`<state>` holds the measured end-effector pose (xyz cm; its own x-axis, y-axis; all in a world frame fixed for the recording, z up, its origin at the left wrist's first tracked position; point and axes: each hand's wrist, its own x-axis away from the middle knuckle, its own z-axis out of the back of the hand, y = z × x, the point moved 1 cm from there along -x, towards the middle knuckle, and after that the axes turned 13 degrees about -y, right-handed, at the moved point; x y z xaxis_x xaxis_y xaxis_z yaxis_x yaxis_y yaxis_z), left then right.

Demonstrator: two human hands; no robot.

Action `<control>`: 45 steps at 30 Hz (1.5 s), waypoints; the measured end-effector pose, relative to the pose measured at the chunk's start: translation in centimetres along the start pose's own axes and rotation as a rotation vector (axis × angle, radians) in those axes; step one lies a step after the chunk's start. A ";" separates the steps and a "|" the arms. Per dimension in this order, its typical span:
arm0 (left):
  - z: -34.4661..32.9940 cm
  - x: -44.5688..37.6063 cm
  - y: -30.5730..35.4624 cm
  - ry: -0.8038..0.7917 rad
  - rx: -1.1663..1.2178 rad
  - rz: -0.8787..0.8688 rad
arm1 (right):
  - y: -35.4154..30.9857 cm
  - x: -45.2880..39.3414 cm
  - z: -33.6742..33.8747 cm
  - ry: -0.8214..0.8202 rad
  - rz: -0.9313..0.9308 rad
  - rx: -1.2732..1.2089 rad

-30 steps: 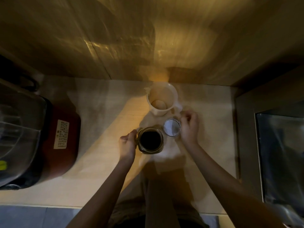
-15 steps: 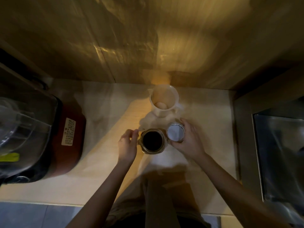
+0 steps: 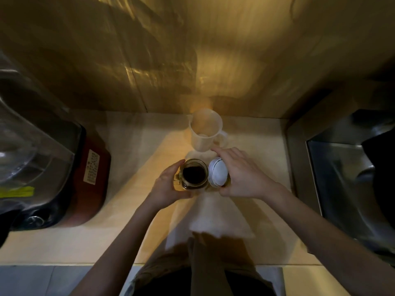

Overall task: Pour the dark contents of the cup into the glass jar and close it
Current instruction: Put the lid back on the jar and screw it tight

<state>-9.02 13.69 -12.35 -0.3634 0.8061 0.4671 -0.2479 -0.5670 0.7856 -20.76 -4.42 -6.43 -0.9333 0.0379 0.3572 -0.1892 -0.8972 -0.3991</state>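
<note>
Fingers of the left hand (image 3: 168,186) are wrapping the open jar (image 3: 194,174) of dark contents; the right hand (image 3: 241,176) is gripping the white lid (image 3: 218,175) beside it.

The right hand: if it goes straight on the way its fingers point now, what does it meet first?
The right hand holds the white lid; its fingers point away and left, so it would probably meet the white cup first. The open jar lies to its side. Depth is unclear.

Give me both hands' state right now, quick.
Left hand: closed around the open glass jar.
Right hand: holding the white lid beside the jar.
</note>
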 end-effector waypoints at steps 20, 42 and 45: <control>-0.3 -0.4 -0.9 0.095 0.023 -0.021 | -5.9 -4.5 1.0 -0.160 0.045 0.426; -0.1 0.0 -0.3 0.080 0.018 0.007 | -8.1 -4.6 1.7 -0.152 -0.177 0.391; -0.1 0.0 -0.3 0.068 0.019 0.018 | -8.0 -4.8 1.5 -0.116 -0.195 0.372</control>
<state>-8.99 13.82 -12.60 -0.4283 0.7818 0.4531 -0.2239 -0.5776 0.7850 -14.26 1.90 -3.67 -0.8465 0.1921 0.4965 -0.2162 -0.9763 0.0091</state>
